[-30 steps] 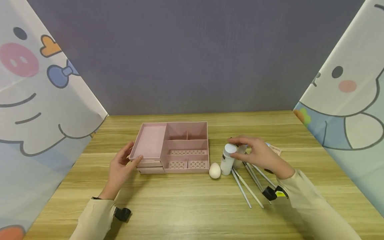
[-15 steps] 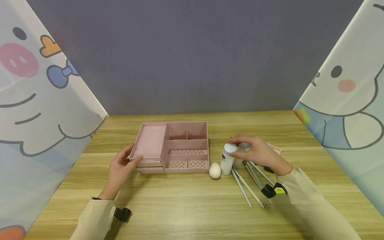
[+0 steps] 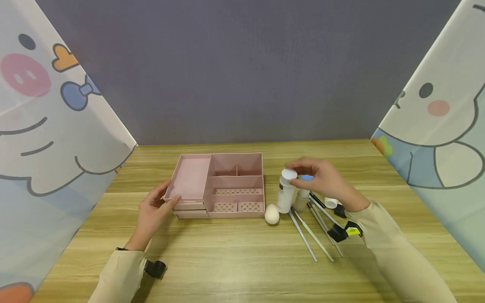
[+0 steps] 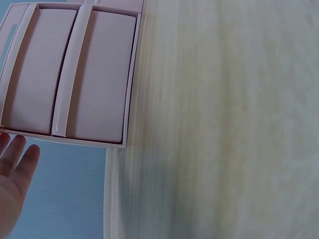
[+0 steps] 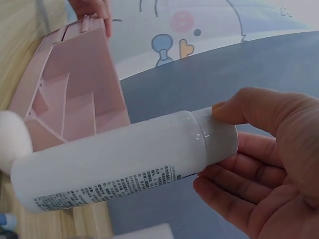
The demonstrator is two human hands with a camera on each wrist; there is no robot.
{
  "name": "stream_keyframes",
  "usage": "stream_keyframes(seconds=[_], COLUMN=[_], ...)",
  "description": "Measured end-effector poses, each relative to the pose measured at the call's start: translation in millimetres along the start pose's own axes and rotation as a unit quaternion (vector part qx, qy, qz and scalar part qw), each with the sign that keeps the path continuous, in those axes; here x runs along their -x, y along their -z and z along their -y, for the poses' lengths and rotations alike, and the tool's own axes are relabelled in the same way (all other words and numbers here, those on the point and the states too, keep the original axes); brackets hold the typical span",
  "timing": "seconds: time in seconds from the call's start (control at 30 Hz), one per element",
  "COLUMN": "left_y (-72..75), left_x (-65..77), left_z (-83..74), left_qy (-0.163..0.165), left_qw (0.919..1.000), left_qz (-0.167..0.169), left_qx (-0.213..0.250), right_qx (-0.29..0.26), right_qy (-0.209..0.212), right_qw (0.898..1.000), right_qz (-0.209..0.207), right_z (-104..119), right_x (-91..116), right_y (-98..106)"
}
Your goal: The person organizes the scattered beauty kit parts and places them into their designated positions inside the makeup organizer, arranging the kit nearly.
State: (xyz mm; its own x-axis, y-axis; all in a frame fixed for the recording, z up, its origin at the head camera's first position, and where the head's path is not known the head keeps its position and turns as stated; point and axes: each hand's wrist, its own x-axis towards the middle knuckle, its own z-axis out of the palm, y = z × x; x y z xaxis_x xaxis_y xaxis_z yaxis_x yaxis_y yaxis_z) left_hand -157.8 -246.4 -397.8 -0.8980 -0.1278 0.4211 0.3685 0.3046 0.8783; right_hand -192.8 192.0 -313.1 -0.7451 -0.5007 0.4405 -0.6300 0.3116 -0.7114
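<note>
We held the white bottle (image 3: 285, 198) by its cap (image 3: 289, 173), pinched in the grip of the right hand (image 3: 327, 181), its long axis near upright below, just right of the pink organizer (image 3: 191, 176); the left hand (image 3: 151, 212), farther from the bottle, gripped the organizer's left front corner.

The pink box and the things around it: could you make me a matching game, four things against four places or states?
1. Pink box
2. White bottle
3. Egg-shaped thing
4. Left hand

A. On the table, between box and bottle
B. Has its thumb on the box
C. Held at its cap by the right hand
D. Divided into compartments

Pairs: 1-D, 2-C, 3-A, 4-B
</note>
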Motion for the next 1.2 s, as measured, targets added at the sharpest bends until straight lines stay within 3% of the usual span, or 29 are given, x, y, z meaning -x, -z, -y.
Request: stream_keyframes(seconds=[0.63, 1.2], left_y=[0.6, -1.0], left_x=[0.6, 0.0], left_z=[0.0, 2.0], left_qy=[0.014, 0.011], left_qw=[0.9999, 0.9999], left_qz=[0.001, -0.010], left_qx=[-0.001, -0.001], right_qx=[-0.054, -0.118], right_qy=[-0.083, -0.075], right_qw=[0.995, 0.990], right_qz=[-0.009, -0.027], right_z=[17, 21], right_x=[-30, -63], right_y=[6, -5])
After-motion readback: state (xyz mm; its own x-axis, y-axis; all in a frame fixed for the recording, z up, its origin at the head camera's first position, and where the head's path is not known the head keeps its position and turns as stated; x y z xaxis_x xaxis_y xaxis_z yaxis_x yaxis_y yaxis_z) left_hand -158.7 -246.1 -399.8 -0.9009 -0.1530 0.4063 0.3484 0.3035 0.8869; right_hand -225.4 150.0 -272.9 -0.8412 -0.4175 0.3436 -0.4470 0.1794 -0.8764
